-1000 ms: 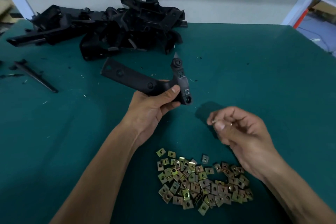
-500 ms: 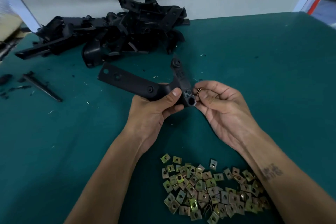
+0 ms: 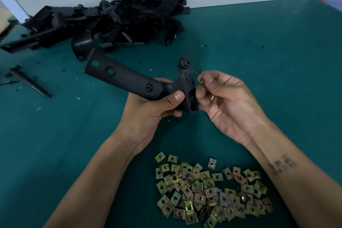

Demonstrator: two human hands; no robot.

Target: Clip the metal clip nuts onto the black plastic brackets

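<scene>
Black plastic bracket (image 3: 129, 81), an angled arm with round holes along its flat face, is held clear of the teal-covered counter (image 3: 259, 61) by the left hand (image 3: 148, 114), whose grip is closed around the bend, the thumb pressed on the near face. Its short upright leg points toward 12 o'clock and its long arm toward 10 o'clock.

A small brass-coloured metal clip nut (image 3: 201, 82) is pinched between the thumb and fingertips of the right hand (image 3: 229, 102). One second ago that hand was well apart from the bracket, at 4 o'clock of it; half a second ago it had been brought up beside the lower end of the short leg; now the nut is held just beside the leg's edge at 3 o'clock, slightly higher along it. Whether nut and plastic are touching cannot be told. A second glint of metal is seen lower between the fingers, too small to identify.

From this it is judged that the approach is finished and the alignment step is in hand; the nut is not yet seated.

A loose heap of square brass-coloured clip nuts (image 3: 209, 189) lies at 6 o'clock, and a pile of black plastic brackets (image 3: 118, 18) waits at 11 o'clock.
</scene>
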